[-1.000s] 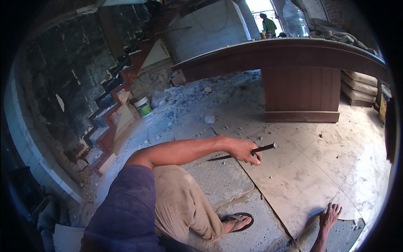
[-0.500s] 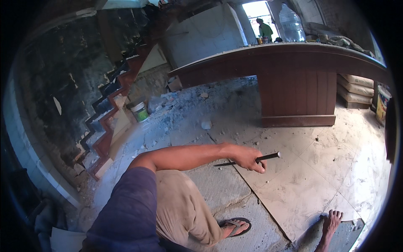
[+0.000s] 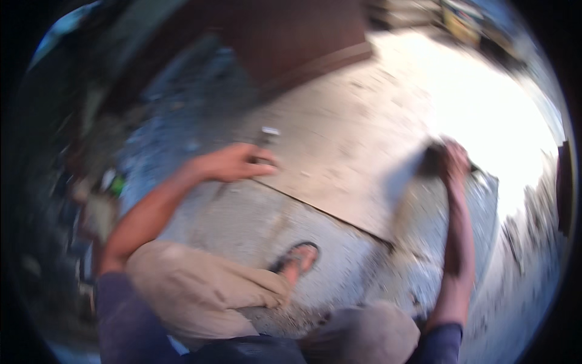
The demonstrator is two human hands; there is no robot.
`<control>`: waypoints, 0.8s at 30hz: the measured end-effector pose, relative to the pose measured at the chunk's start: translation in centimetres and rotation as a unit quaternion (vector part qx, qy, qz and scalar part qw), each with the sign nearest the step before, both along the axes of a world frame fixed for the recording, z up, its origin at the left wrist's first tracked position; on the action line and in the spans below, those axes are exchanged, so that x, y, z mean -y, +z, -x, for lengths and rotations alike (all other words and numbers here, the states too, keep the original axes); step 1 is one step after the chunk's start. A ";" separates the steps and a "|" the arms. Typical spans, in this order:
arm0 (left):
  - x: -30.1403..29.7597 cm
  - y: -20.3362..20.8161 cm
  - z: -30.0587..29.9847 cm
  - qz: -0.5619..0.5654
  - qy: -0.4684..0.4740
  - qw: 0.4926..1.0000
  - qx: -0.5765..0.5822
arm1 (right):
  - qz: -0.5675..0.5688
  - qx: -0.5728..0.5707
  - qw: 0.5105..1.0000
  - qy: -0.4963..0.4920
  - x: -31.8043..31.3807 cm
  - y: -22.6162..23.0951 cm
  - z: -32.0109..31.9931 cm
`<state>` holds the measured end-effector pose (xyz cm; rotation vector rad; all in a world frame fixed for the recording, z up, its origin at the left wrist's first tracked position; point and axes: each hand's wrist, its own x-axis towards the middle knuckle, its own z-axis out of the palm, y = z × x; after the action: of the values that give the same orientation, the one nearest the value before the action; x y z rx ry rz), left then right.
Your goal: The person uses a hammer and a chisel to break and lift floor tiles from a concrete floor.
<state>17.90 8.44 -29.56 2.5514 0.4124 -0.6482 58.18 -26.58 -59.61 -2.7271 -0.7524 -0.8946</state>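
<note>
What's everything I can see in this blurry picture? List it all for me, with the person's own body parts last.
Floor tile: one, large, pale grey, centre of the floor, its near edge a dark line.
Rough screed floor: grey, around and below the tile.
Wooden counter base: one, dark brown, top centre.
Thin dark rod: one, by the left hand's fingers; too blurred to tell the grip.
Dark object: one, under the right hand; too blurred to name.
Sandal: one, dark, on the foot, lower centre.
Trousers: beige, lower left.
Shirt sleeves: dark blue, bottom edge.
Left hand: on the tile's left edge.
Right hand: at the tile's right corner.
</note>
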 end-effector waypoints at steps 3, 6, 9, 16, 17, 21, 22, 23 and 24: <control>2.3 0.8 1.7 -0.020 -0.017 0.997 0.075 | -0.022 0.018 0.998 0.056 -4.4 4.2 0.2; 3.5 1.1 1.7 -0.001 -0.017 0.997 0.082 | -0.035 -0.008 0.999 0.038 -5.0 5.4 0.4; 2.2 0.9 1.3 0.029 0.025 0.997 0.060 | -0.010 -0.029 0.999 0.035 -4.7 6.0 0.5; 2.0 1.2 1.2 0.020 0.077 0.996 0.034 | -0.045 -0.103 0.992 0.062 -4.3 5.0 0.3; 1.9 1.1 1.1 0.024 0.072 0.996 0.036 | -0.052 -0.107 0.990 0.079 -4.2 4.7 -0.1; 1.9 0.7 0.6 0.036 0.050 0.997 0.053 | -0.060 -0.121 0.982 0.135 -3.3 3.6 -1.4; 2.3 0.8 0.3 0.037 0.058 0.996 0.050 | -0.059 -0.126 0.979 0.146 -3.2 3.4 -1.4; 2.5 0.8 0.2 0.038 0.066 0.996 0.048 | -0.061 -0.136 0.978 0.147 -3.1 3.3 -1.5; 2.5 0.6 0.1 0.050 0.064 0.995 0.049 | -0.064 -0.145 0.976 0.148 -3.2 3.1 -1.5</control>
<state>17.78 5.98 -28.96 2.4272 0.4925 -0.4823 59.65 -23.38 -56.47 -2.4681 -0.9665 -0.4513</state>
